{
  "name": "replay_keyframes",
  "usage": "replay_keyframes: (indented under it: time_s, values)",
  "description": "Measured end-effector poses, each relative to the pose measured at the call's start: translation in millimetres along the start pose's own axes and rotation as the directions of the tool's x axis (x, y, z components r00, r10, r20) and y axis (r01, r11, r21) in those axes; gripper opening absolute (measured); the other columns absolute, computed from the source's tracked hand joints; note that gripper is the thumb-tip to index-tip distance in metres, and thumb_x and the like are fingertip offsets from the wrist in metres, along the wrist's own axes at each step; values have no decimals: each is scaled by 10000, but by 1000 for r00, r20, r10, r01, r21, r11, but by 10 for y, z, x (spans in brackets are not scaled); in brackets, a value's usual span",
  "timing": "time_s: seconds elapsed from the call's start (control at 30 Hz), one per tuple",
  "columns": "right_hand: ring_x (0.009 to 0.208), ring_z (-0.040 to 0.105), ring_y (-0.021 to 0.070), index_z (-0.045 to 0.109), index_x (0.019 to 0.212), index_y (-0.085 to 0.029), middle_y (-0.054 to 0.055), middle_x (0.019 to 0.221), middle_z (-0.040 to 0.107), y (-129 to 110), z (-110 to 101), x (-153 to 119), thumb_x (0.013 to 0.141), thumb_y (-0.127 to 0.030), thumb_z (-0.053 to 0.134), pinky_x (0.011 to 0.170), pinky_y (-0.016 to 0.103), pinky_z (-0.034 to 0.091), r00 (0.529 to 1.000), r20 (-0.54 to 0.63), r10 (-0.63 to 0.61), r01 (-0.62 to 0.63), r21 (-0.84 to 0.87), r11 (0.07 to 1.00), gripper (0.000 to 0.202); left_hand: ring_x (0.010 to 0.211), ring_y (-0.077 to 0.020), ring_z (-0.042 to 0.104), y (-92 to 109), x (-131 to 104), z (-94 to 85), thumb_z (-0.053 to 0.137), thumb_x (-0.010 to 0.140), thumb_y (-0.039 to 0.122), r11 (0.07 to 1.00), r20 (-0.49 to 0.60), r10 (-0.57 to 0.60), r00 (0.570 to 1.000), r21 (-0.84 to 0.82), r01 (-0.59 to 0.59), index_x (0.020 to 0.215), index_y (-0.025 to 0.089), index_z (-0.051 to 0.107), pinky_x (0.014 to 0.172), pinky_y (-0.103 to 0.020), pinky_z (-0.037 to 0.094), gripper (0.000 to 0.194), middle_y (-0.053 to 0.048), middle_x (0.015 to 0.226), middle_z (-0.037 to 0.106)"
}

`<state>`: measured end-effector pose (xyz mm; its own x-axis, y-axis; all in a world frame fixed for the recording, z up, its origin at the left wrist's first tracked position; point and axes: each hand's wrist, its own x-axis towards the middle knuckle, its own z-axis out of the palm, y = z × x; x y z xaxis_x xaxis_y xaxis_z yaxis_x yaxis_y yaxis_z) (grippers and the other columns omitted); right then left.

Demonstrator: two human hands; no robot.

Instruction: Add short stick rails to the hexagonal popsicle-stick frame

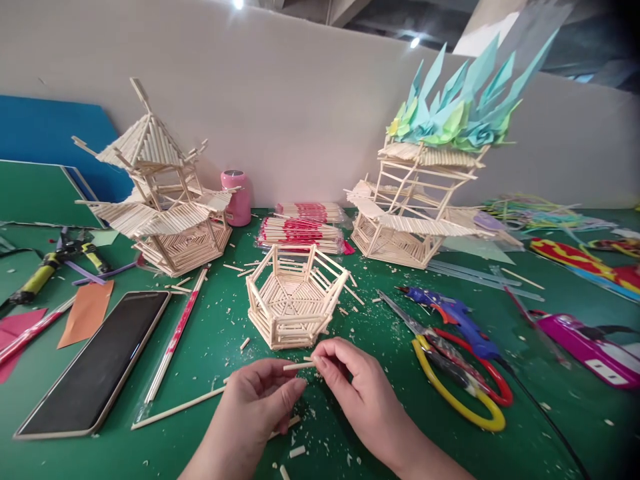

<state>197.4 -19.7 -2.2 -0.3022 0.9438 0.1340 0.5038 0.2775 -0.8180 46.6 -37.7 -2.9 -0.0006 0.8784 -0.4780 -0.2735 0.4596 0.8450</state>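
The glue gun [453, 317] is blue, the phone [97, 367] black, and the scissors' handles [457, 390] red and yellow.

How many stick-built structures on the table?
3: the open frame in the middle, just beyond the left hand and right hand; the pointed-roof tower at left; the paper-topped tower at right.

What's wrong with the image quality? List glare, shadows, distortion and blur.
Head view: small ceiling lights flare white at the top; head view: soft shadow on the green tabletop around the hands; head view: wide-angle stretch, the pale wall's top edge slanting, right corners darkened; head view: paper strips at far right look soft, while the hexagonal stick frame is fairly crisp.
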Motion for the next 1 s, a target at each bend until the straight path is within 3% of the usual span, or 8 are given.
replay_keyframes:
  time_s: [0.13,0.27,0.43,0.67,1.0]
  values:
    - [674,546,132,527,754,-193,4,729,563,-2,5,0,900,-218,407,613,225,425,999,-17,-40,40,-22,999,191,372,-34,398,-88,-6,102,768,556,391,989,24,-34,999,-145,37,630,110,694,412,-178,267,299,-21,535,609]
    - [675,553,139,541,762,-193,10,726,575,-1,-16,2,896,-239,416,612,228,436,997,-48,-53,52,-8,999,189,385,-36,401,-115,9,172,779,543,390,968,-32,-36,999,-250,27,569,117,676,427,-184,288,293,-32,539,628]
    - [562,510,124,549,789,-193,-12,644,552,65,-77,-3,896,-326,416,518,205,418,981,-191,19,-13,33,999,216,354,-32,403,-103,42,262,828,434,371,929,-100,-72,992,-370,30,532,102,657,408,-179,287,333,-16,471,603]
    - [562,504,129,562,784,-183,-6,635,537,225,-116,23,885,-377,421,511,206,422,962,-257,88,-70,78,994,260,329,-22,379,-85,137,314,831,408,381,921,-129,-72,989,-390,16,497,93,623,388,-166,267,366,3,403,555]
    - [528,471,121,559,761,-183,-11,607,511,173,-125,19,882,-386,424,474,202,405,968,-229,99,-79,92,993,272,336,-23,367,-81,181,300,819,453,327,926,-116,-55,992,-377,7,510,94,620,401,-179,273,311,4,419,562]
